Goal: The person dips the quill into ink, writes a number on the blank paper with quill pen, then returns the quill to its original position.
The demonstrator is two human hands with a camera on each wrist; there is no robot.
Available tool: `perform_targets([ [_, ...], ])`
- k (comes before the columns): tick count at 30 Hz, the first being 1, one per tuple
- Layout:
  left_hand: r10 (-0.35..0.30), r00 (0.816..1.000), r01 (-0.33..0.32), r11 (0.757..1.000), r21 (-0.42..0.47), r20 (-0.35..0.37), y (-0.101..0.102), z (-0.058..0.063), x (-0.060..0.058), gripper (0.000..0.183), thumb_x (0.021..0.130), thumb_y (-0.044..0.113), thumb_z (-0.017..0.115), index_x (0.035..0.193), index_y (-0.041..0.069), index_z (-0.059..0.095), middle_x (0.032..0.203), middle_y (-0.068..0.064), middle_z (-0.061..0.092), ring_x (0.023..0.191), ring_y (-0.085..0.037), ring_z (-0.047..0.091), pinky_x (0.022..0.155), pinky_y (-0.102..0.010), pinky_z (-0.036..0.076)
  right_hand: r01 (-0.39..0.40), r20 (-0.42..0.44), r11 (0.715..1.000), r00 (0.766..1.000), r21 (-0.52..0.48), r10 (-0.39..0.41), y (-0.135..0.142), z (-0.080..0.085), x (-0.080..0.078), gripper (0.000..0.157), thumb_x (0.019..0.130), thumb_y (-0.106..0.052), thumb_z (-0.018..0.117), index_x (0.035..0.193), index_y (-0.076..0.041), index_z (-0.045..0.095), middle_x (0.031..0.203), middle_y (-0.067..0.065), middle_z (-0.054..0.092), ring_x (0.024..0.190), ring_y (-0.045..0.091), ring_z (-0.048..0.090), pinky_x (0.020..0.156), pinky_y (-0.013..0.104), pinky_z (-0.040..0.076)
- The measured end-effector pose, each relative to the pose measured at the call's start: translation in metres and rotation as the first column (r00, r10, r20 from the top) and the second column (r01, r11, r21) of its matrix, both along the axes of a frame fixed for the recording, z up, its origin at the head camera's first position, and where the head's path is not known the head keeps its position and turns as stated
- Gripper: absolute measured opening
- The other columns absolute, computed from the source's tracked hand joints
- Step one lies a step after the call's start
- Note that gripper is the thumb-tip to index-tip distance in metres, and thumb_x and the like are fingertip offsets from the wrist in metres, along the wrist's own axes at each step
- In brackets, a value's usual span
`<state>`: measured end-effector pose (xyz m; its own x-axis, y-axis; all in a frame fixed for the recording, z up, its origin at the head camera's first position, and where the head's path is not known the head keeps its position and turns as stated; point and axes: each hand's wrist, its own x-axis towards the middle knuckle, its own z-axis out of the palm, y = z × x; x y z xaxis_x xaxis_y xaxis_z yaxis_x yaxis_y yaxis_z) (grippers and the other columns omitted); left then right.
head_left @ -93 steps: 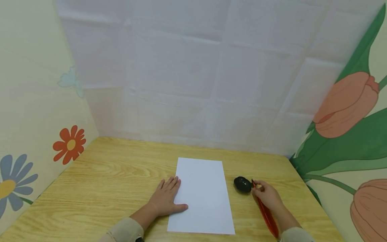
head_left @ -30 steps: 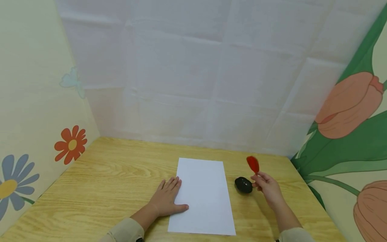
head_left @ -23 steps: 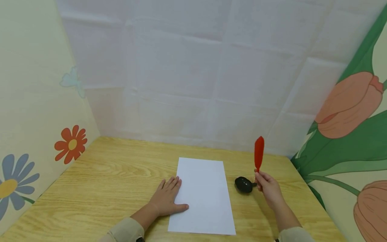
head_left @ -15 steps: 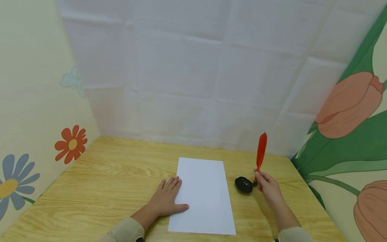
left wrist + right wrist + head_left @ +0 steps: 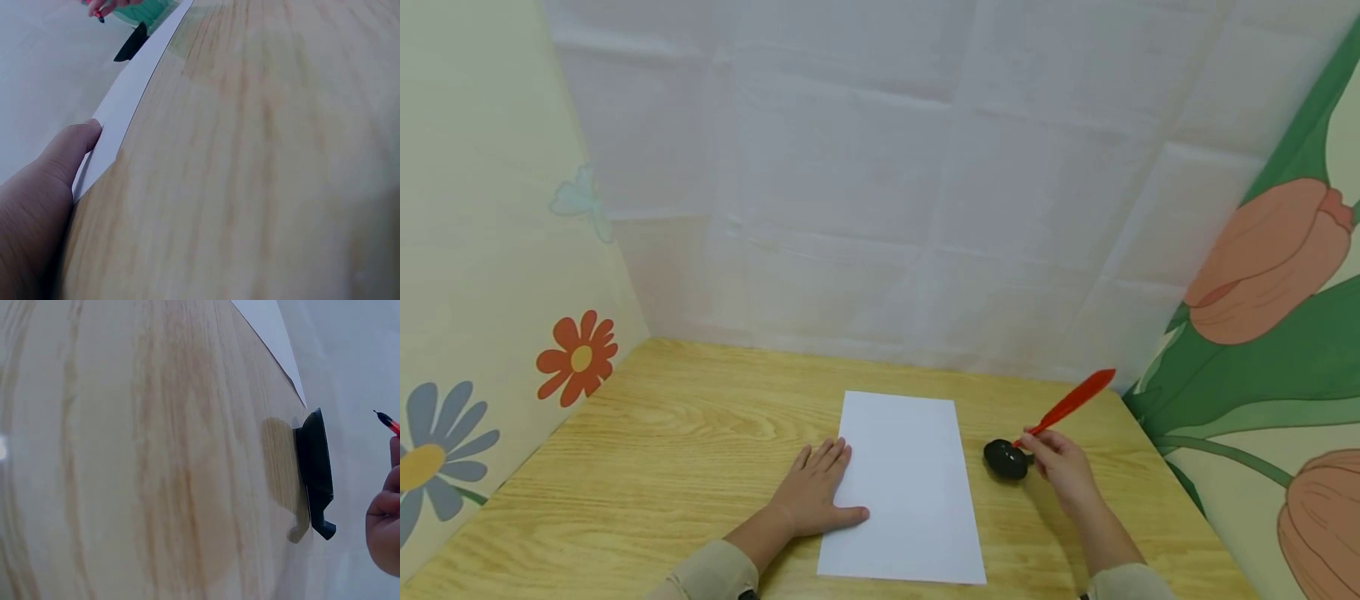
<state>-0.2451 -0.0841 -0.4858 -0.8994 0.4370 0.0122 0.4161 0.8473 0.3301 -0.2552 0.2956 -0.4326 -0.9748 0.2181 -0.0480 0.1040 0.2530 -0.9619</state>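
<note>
A sheet of white paper [image 5: 906,492] lies in the middle of the wooden table. My left hand [image 5: 811,496] rests flat across its left edge, fingers straight and thumb spread onto the sheet. To the right of the paper stands a small glossy black dish [image 5: 1003,461] with a short handle stub. Just beside it, my right hand [image 5: 1063,468] pinches a red feather quill pen [image 5: 1075,400] between thumb and fingers. The feather slants up to the right. From the right wrist, the quill's dark nib [image 5: 382,417] points toward the dish's side and hangs above it, apart from it.
The wooden table [image 5: 700,433] runs back to a creased white cloth [image 5: 835,183]. Flower-printed panels stand at both sides, with a red flower [image 5: 577,358] on the left and a pink tulip [image 5: 1266,258] on the right.
The quill pen has swung from lying back along my right forearm to upright, then tilted right with its nib toward the black dish. My left hand and the paper have stayed put.
</note>
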Motion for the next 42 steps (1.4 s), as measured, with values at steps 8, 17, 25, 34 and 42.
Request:
perform_targets([
  [8,0.001,1.000,-0.001,1.000,0.005,0.011,-0.001,0.001,0.001,0.106,0.082,0.076,0.053,0.153,0.001,0.029,0.162,-0.015,0.024,0.152,-0.032,0.018,0.122,-0.056,0.009,0.007,0.040,0.997,0.999,0.073,-0.010,-0.002,0.000,0.000,0.050,0.094,-0.029,0.067,0.130,0.004,0.057,0.087,-0.015,0.065,0.074,0.008,0.049,0.065,0.020,0.044],
  [17,-0.004,1.000,0.004,1.000,0.020,0.011,-0.001,0.000,0.001,0.106,0.081,0.075,0.054,0.152,-0.001,0.029,0.162,-0.016,0.024,0.152,-0.033,0.018,0.121,-0.057,0.008,0.014,0.060,0.992,0.998,0.125,-0.022,-0.004,-0.002,-0.001,0.049,0.091,-0.029,0.070,0.126,0.003,0.061,0.087,-0.012,0.064,0.073,0.008,0.050,0.065,0.022,0.045],
  [25,-0.005,1.000,0.005,1.000,0.009,0.007,-0.001,-0.003,0.000,0.106,0.082,0.076,0.052,0.153,0.000,0.029,0.162,-0.015,0.024,0.152,-0.031,0.018,0.121,-0.056,0.010,0.024,0.038,0.990,0.999,0.136,-0.029,-0.005,-0.007,-0.004,0.046,0.090,-0.026,0.072,0.124,0.003,0.063,0.079,-0.014,0.062,0.063,0.007,0.046,0.059,0.022,0.043],
  [34,-0.004,1.000,0.004,1.000,0.005,0.000,-0.001,-0.001,0.001,0.106,0.082,0.076,0.052,0.153,0.000,0.029,0.162,-0.015,0.024,0.152,-0.032,0.018,0.121,-0.056,0.010,0.030,0.025,0.987,0.999,0.160,-0.034,-0.005,-0.013,-0.004,0.041,0.090,-0.021,0.070,0.119,0.007,0.062,0.074,-0.012,0.061,0.058,0.005,0.045,0.054,0.021,0.041],
  [42,-0.005,1.000,0.005,1.000,0.016,-0.003,-0.001,0.001,0.002,0.105,0.081,0.074,0.055,0.152,0.000,0.031,0.162,-0.016,0.025,0.152,-0.032,0.019,0.121,-0.057,0.010,0.017,0.010,0.976,1.000,0.219,-0.019,-0.002,-0.018,-0.005,0.031,0.090,-0.014,0.068,0.112,0.008,0.064,0.071,-0.006,0.062,0.059,0.005,0.048,0.054,0.021,0.041],
])
